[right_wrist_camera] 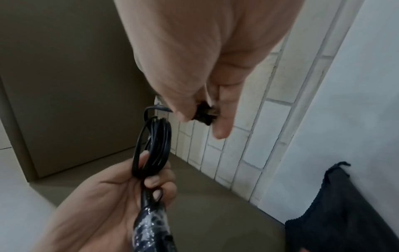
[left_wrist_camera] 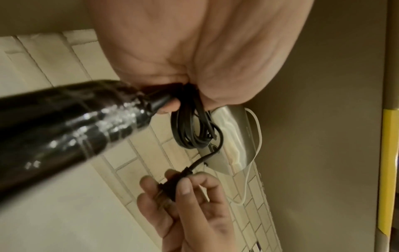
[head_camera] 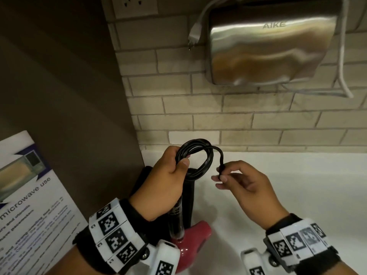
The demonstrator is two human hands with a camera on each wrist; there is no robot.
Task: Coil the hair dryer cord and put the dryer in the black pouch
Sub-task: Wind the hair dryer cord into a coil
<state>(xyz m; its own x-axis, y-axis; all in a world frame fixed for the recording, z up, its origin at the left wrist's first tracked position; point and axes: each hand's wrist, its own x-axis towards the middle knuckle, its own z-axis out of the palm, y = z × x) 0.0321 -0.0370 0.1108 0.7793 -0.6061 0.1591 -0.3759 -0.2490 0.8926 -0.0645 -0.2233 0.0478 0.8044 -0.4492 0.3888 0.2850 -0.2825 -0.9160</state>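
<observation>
Left hand [head_camera: 168,171]: its fingers [right_wrist_camera: 154,181] are curling tight around the coiled black cord [head_camera: 195,158] and the top of the dryer's handle, holding both above the table [head_camera: 278,185].
Right hand [head_camera: 244,183]: thumb and fingers [left_wrist_camera: 183,189] are pinching the black plug [left_wrist_camera: 169,186] at the free end of the cord, just beside the coil.
Cord: several loops are sitting in the left hand; one short piece is arching from the coil to the plug.
Hair dryer [head_camera: 186,237]: the red body is hanging low under the left wrist; the glossy dark handle [left_wrist_camera: 71,124] is pointing up into the left hand.
Black pouch [right_wrist_camera: 345,213]: it is lying on the white table near the wall corner, partly hidden behind the left hand and the dryer in the head view.
Around: a steel hand dryer [head_camera: 266,50] marked AIKE is hanging on the tiled wall, with its white plug [head_camera: 193,36] dangling loose beside it, below a wall socket [head_camera: 135,5]. A microwave notice [head_camera: 29,195] is standing at the left.
</observation>
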